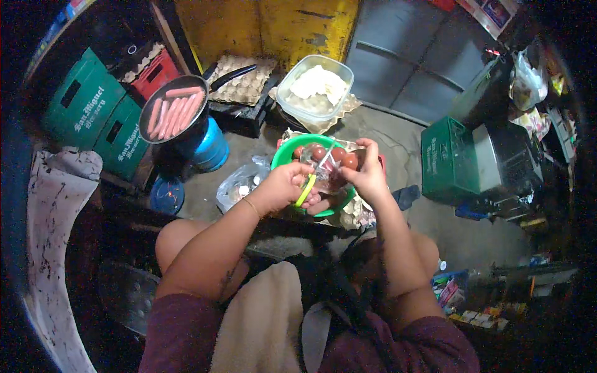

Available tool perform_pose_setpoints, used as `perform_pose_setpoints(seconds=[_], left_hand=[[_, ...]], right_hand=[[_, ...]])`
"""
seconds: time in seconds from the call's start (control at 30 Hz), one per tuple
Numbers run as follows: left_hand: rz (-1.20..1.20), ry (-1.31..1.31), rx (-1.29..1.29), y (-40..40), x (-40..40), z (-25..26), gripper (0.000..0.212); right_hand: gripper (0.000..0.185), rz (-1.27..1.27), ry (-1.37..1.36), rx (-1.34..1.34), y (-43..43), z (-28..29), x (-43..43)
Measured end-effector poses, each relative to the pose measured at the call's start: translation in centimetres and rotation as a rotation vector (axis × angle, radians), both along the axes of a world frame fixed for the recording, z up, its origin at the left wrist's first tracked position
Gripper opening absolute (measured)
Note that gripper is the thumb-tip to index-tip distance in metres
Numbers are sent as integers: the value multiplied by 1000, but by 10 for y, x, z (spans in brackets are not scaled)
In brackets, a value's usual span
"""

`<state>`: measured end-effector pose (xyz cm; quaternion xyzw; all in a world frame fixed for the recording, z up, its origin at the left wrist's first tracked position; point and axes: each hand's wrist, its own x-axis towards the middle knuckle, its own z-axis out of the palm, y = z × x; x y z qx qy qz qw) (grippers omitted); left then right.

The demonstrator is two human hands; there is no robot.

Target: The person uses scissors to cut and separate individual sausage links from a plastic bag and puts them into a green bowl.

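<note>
Over a green plastic basin (290,145) my left hand (291,186) holds yellow-green handled scissors (306,190), with the blades reaching up to the right across a clear plastic pack (322,170). My right hand (366,172) pinches the right side of this pack with thumb and fingers. Reddish-brown round pieces (350,162), perhaps sausages, show at the pack and basin; which of them are inside the pack I cannot tell. A pink sausage (319,206) lies low in the basin, by my left fingers. Whether the blades are closed on the plastic is unclear.
A frying pan (205,100) of pink hotdogs stands over a blue gas cylinder (212,147) at the left. Behind the basin is a clear plastic tub (284,105) with white contents. A clear plastic bag (233,184) lies left of the basin. Green crates (450,158) stand on both sides.
</note>
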<state>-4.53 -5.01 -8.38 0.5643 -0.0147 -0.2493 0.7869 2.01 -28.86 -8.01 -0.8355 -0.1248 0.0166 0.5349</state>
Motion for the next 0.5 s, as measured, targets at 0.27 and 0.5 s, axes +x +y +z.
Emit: perform_pose_setpoints(seconds=[0.27, 0.5], left_hand=[[-178, -603, 1227, 0, -12, 23, 52], [-58, -788, 1301, -24, -22, 21, 57]], right_hand=[[58, -293, 261, 388, -17, -24, 26], [54, -274, 162, 408, 1, -16, 21]])
